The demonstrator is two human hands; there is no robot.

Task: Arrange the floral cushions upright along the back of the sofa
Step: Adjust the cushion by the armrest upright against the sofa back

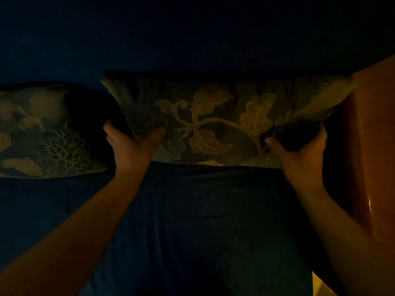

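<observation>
- The dark blue sofa seat (pixel 192 210) fills the near ground, and both bare forearms reach across it toward the far back.
- The left hand (pixel 128 146) grips the lower left corner of the middle cushion (pixel 213 120): its thumb presses on the patterned front face while the other fingers wrap round behind, out of sight.
- The right hand (pixel 299 154) clamps the lower right corner the same way, thumb on the front, fingers curled round the bunched fabric.
- The middle cushion stands on its bottom edge on the seat, leaning against the sofa back (pixel 192 39). Its right end presses against the wooden armrest (pixel 372 146).
- A second floral cushion (pixel 42 131) sits to the left, just beside the first, also propped at the back.
- Risks, as I judge them: the held cushion could slump forward when let go if its base is not tucked well back. The squeezed right corner could stay crumpled against the armrest, and a leftward shove could knock the neighbour over.
</observation>
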